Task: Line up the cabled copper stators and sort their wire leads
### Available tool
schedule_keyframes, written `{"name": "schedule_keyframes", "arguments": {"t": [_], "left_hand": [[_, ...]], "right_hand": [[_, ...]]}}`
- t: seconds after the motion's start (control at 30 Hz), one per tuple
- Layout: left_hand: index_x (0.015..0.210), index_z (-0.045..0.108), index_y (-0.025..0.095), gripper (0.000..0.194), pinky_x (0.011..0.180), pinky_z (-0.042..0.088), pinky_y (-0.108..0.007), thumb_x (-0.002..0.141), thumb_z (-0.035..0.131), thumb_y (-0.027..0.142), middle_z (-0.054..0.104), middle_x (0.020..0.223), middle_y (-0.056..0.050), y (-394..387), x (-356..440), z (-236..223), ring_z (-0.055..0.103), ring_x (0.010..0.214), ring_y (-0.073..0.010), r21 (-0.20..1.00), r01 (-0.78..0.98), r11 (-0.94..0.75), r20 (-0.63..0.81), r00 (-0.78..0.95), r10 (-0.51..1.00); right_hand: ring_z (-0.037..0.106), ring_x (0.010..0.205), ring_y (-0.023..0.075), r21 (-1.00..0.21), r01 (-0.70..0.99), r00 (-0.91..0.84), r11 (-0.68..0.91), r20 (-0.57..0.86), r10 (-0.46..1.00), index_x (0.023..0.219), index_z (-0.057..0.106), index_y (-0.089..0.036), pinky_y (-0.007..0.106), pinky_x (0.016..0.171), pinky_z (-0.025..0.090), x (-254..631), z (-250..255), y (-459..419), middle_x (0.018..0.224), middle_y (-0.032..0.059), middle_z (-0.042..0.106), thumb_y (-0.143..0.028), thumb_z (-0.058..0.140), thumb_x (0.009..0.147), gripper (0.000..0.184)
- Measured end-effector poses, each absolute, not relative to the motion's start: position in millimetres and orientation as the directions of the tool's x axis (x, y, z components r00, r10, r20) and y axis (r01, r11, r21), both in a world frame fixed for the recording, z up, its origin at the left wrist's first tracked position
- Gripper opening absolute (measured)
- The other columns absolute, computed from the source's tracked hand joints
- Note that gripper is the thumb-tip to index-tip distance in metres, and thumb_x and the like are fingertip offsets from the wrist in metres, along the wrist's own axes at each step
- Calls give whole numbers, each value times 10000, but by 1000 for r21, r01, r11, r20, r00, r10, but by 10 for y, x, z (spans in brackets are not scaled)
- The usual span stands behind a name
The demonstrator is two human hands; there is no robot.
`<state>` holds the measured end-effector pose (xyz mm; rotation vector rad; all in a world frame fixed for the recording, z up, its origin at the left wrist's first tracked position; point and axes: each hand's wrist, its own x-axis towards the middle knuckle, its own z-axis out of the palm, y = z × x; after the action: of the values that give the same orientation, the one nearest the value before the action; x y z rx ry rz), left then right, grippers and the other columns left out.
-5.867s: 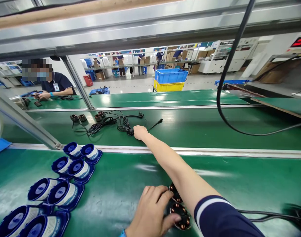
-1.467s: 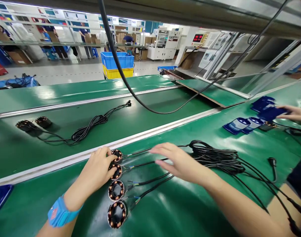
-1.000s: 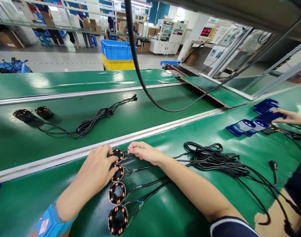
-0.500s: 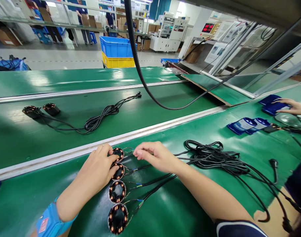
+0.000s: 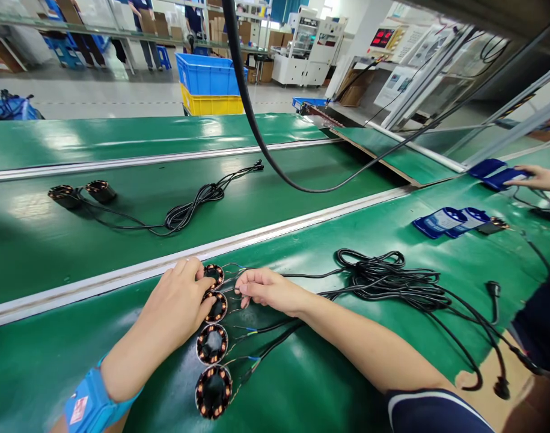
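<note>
Four stators [image 5: 213,329] lie in a row on the near bench [image 5: 302,385], running from just under the left hand [image 5: 178,307] back toward the wearer. Right hand [image 5: 268,290] sits just right of the far two, on their leads. Cable bundle [image 5: 392,282] lies further right. Beyond the left hand, across the rail [image 5: 265,231]: two more stators [image 5: 83,193] and a cable coil [image 5: 189,210] on the belt [image 5: 121,252].

Bright overhead glare, warped edges
</note>
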<state>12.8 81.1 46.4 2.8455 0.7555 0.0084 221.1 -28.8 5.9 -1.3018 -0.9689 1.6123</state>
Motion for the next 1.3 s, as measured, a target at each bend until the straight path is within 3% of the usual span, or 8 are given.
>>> {"name": "schedule_keyframes", "arguments": {"t": [0.13,0.23,0.4,0.6,0.77,0.93,1.1,1.3], "left_hand": [[1006,751,217,154,831,479,-445,893,667,280,538,983,-99,771,97,522,530,962,-282,204,471,-858,-73,881,467],[970,746,233,106,815,469,-437,888,680,248,540,1003,-89,702,47,577,533,981,-278,233,482,-845,-157,876,457],[997,746,231,136,849,473,-450,867,711,210,557,1061,-84,579,-4,684,544,1016,-283,258,507,-822,-225,859,460],[1186,683,289,266,936,484,-416,942,682,394,548,1154,-57,772,-157,749,556,1065,-243,396,516,-760,-113,848,517],[1363,588,309,402,1002,492,-433,975,593,412,556,1264,-92,1797,-424,614,565,1192,-284,129,796,-592,106,582,806],[1556,347,154,697,1058,413,-627,933,607,328,392,1483,-280,3033,-617,565,447,1346,-473,-2,953,-304,205,298,932],[1505,449,309,654,1197,243,-605,888,649,223,224,1666,-154,3734,-526,529,233,1523,-411,-113,908,-403,80,412,908],[1459,511,313,565,1175,340,-564,913,641,243,309,1644,-91,4111,-210,475,407,1439,-332,-127,842,-524,-126,510,851]], "right_hand": [[512,570,102,-945,-60,-233,-321,-299,925,976,643,-143,212,538,355,2265,95,-348,820,67,727,-573,706,872,446],[701,905,195,-979,142,-355,-148,-190,915,1151,695,-159,319,828,537,2320,310,-422,1066,100,751,-488,658,967,379],[709,1005,192,-896,414,-202,161,82,976,1166,713,-197,318,922,546,2470,625,-75,1096,39,751,-319,590,1034,218],[513,1352,262,-212,965,-125,152,136,983,1463,513,-158,439,1147,426,2697,465,1225,1478,102,551,-43,616,919,565],[338,1483,308,3,983,-181,182,71,981,1460,514,-137,511,1233,257,2721,304,1944,1532,123,486,75,578,821,675],[555,1259,356,155,973,-168,170,-27,985,1168,693,-69,536,1209,236,2707,269,2076,1211,203,668,-40,591,892,295],[608,1128,350,184,964,-171,194,-133,976,1074,686,-125,402,912,479,2923,476,1567,1140,165,674,-246,729,842,264],[689,855,257,84,993,97,-83,-186,978,1254,500,-203,297,636,406,3166,987,574,926,46,704,-221,629,922,357]]}}
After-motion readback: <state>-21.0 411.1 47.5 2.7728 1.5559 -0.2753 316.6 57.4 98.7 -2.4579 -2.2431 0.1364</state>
